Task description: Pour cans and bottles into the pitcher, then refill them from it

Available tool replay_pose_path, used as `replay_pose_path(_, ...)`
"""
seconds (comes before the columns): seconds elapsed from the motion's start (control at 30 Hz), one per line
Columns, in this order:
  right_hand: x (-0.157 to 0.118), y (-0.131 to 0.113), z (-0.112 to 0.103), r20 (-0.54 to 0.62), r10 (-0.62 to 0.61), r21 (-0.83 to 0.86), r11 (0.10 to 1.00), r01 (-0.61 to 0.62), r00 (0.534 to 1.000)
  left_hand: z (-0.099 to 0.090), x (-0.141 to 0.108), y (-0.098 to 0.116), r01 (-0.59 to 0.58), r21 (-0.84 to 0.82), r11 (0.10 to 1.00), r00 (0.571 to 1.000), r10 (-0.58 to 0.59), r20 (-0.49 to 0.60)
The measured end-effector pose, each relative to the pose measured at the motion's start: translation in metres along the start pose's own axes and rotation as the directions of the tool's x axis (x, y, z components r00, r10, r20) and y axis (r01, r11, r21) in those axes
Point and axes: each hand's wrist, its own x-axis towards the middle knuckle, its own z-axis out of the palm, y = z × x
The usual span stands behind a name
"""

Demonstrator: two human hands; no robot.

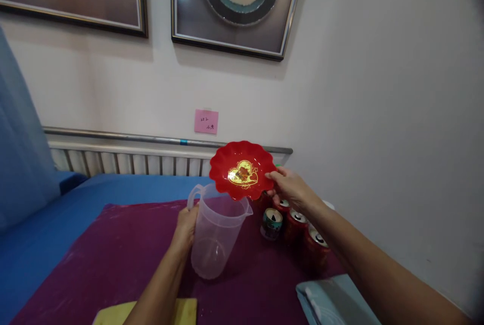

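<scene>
My left hand [188,225] is closed around the handle side of a clear plastic measuring jug [214,239], which stands on the purple cloth with its spout toward the right. No contents show through the jug's wall. Between thumb and fingers, my right hand [287,183] grips the rim of a red scalloped plate [260,161] with a gold heart print. The plate is tilted toward me above the jug's mouth and covers the back of its rim. Just below my right hand stands a small open-topped can [271,224] with a green band.
Several red drink cans [317,247] stand right of the jug, under my right forearm. A folded light-blue cloth [336,300] lies front right, a yellow cloth [186,311] front left. Behind run a metal rail [151,138] and the wall with a pink note [206,121].
</scene>
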Motion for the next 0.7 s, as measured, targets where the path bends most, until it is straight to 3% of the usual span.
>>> replay_pose_path(0.1,-0.008,-0.003,0.006,-0.02,-0.076,-0.052,0.996,0.075,0.997,0.002,-0.001,-0.002,0.001,-0.014,1.0,1.0,-0.001,-0.013)
replay_pose_path(0.2,-0.013,0.001,0.008,-0.089,-0.321,-0.203,0.933,0.298,0.943,0.003,-0.002,-0.003,-0.003,-0.04,0.999,0.999,0.002,-0.036)
replay_pose_path(0.33,-0.016,0.017,0.008,-0.103,-0.699,-0.486,0.656,0.578,0.707,0.005,-0.003,-0.007,0.005,-0.061,0.998,0.999,-0.007,-0.047)
replay_pose_path(0.5,-0.018,0.044,0.007,-0.034,-0.907,-0.54,0.371,0.755,0.42,0.005,-0.004,-0.012,0.001,-0.075,0.997,0.996,-0.008,-0.093)
replay_pose_path(0.6,-0.016,0.057,0.01,-0.013,-0.954,-0.502,0.264,0.824,0.298,0.003,-0.001,-0.013,-0.022,-0.078,0.997,0.99,0.011,-0.141)
replay_pose_path(0.7,-0.008,0.068,0.016,-0.022,-0.973,-0.433,0.215,0.875,0.228,0.001,0.004,-0.017,-0.05,-0.061,0.997,0.986,0.04,-0.163)
